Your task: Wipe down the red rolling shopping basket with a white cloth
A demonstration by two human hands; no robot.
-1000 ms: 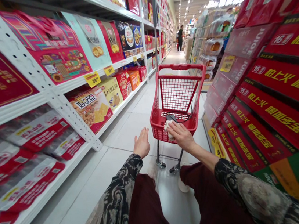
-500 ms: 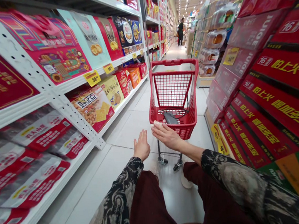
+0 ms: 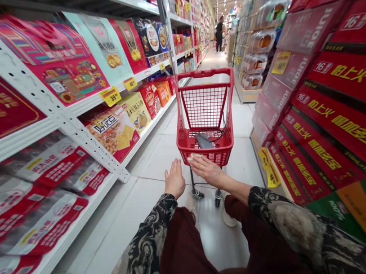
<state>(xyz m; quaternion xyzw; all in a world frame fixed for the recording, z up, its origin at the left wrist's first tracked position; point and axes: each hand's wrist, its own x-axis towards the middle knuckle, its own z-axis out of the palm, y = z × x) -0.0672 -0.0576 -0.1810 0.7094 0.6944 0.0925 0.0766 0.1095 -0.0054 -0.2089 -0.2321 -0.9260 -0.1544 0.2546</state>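
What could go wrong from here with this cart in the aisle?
The right hand alone is at the basket's rim; the left hand is off the red cart, so the cart might swerve. The stacked red boxes stand close on the right, and a knock could topple them. The dark item lies loose in the basket and might slide about.

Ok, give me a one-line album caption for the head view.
Right hand on the rim of a small red shopping cart, left hand open beside it, in a supermarket aisle of boxed goods.
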